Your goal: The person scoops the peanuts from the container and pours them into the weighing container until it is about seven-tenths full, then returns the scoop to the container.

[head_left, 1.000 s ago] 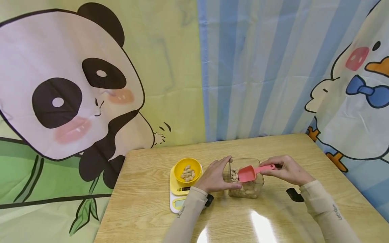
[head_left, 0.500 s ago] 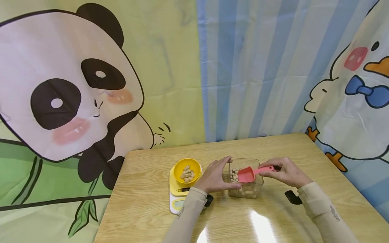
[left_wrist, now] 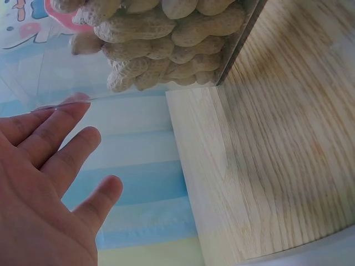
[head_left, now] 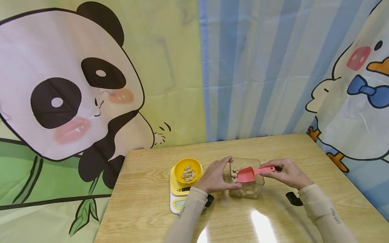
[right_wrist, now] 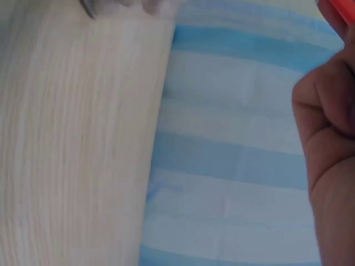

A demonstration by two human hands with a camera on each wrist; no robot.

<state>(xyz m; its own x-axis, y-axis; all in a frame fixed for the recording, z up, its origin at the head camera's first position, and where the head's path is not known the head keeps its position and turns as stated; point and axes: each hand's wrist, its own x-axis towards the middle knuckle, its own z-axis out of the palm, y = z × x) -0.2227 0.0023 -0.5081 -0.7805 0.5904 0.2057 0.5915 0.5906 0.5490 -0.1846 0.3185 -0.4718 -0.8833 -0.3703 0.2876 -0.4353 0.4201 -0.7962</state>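
A clear square-sided container of unshelled peanuts stands on the table. My left hand holds its left side, thumb along the near wall and fingers at the far left corner. In the left wrist view, the fingers are spread, some touching the rim and others off the plastic. My right hand pinches the handle of a pink scoop, whose blade sits inside the container against the peanuts. How many peanuts the blade bears is hard to see. The right wrist view catches only part of that hand.
Left of the container is a yellow and white kitchen scale bearing a yellow bowl with several peanuts. The wooden table ends at a printed curtain behind. Light glares off the tabletop near the front.
My right hand and the scoop handle have dipped slightly, and the peanuts by the blade have shifted a little. The left hand, container, scale and bowl stay put.
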